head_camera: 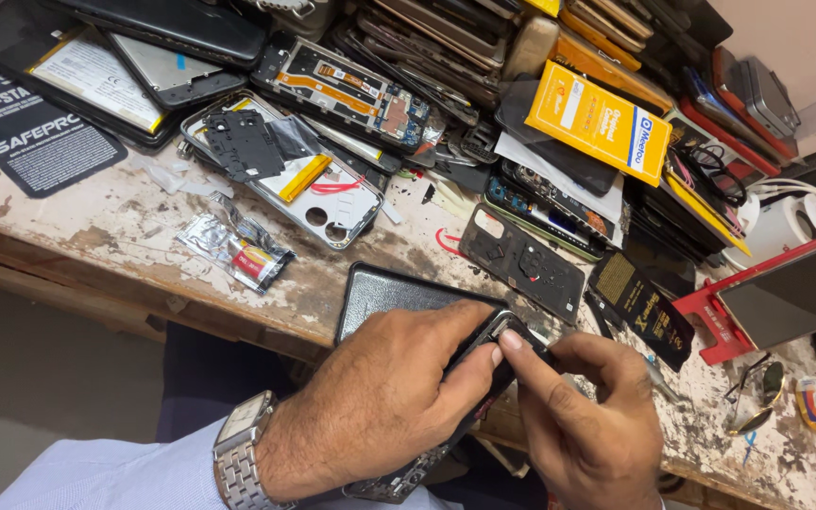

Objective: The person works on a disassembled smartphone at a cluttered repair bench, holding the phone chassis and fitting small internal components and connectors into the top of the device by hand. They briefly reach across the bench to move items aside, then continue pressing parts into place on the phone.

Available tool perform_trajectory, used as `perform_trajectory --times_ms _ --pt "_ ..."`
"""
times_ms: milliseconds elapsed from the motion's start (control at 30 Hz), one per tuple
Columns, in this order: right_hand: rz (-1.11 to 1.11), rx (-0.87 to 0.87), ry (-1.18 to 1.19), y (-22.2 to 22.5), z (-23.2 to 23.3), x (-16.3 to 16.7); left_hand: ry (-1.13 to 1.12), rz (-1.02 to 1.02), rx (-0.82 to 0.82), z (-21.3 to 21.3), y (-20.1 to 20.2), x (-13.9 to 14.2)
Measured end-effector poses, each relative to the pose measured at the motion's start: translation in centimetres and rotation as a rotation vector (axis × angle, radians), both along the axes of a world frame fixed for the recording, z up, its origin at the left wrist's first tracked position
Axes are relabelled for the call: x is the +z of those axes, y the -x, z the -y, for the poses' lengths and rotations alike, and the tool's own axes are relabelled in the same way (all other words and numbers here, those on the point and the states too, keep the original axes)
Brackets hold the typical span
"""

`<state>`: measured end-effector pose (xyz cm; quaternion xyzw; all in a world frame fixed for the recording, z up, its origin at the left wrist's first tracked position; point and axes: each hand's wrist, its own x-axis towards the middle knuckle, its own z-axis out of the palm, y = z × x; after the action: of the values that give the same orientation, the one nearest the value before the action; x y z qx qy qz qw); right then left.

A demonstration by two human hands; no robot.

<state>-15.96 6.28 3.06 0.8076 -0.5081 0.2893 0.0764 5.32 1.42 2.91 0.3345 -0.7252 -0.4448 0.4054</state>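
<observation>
Black opened phone body (484,364) held at near edge of worn white-painted wooden worktop (125,227), over black textured rectangular pad (380,293). Left hand (370,406) clamped round phone, thumb on top. Right hand (587,416) pinched at phone's upper corner, forefinger pressed there. Dismantled phones piled behind; crumpled silver foil sachet (233,247) left of pad.

You get even, soft daylight; sharp centre focus, faint glare on the foil wrapper (234,247), slight wide-angle stretch at edges.
</observation>
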Motion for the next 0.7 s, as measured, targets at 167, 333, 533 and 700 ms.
perform_trajectory --times_ms 167,333,533,700 --pt "-0.066 -0.055 -0.023 0.0 -0.5 0.6 0.031 -0.039 -0.019 -0.2 -0.1 0.0" --pt "-0.071 -0.053 -0.041 0.1 -0.7 1.0 0.031 0.001 -0.006 -0.4 0.1 0.2" --pt "-0.075 -0.022 -0.088 0.1 -0.9 1.4 -0.035 0.011 -0.033 -0.4 0.1 0.3" --pt "-0.111 -0.013 -0.063 0.0 -0.9 1.6 0.015 -0.011 -0.025 -0.5 0.1 0.2"
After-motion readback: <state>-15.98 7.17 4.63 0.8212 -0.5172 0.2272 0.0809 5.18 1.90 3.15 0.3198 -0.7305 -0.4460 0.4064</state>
